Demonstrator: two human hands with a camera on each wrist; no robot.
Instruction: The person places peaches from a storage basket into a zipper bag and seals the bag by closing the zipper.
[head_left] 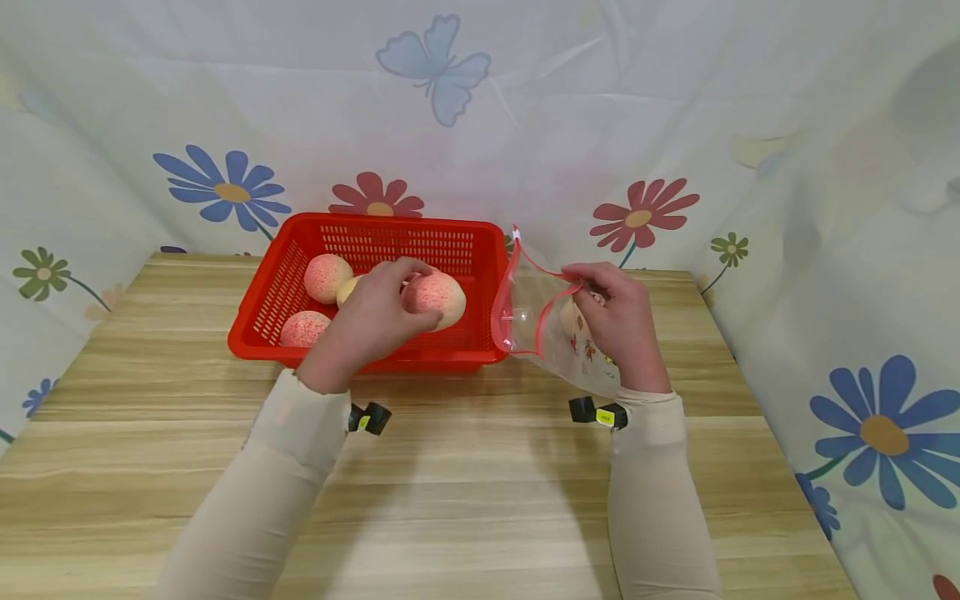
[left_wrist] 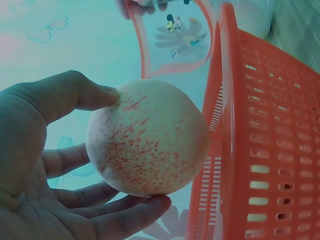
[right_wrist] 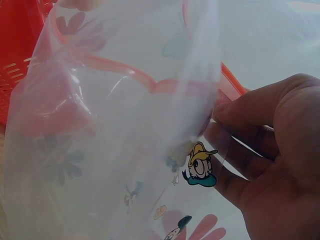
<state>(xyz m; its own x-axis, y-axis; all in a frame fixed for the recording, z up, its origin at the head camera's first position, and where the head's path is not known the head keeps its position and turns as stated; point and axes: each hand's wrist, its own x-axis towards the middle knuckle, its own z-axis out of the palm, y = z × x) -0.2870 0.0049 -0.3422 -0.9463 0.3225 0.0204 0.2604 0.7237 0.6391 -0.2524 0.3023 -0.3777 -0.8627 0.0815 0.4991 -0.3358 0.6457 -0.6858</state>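
Left hand [head_left: 378, 312] holds peach [head_left: 441, 300] over basket [head_left: 442, 362] (open bag [head_left: 558, 346] beside rim [head_left: 498, 242]).

Long cream sleeves [head_left: 247, 487] here, kinda creased around the cuffs [head_left: 297, 421], plus a chunky little black gadget [head_left: 581, 409] beside each one with a bright yellow label [head_left: 605, 415] on it.

No text is legible; yellow labels [head_left: 605, 416] on the wrist cameras [head_left: 581, 409] are too small

Head camera faces forward-down from above; close wrist views share the clear, pink-edged plastic bag [right_wrist: 105, 165]: left wrist, top centre; right wrist, centre-left.
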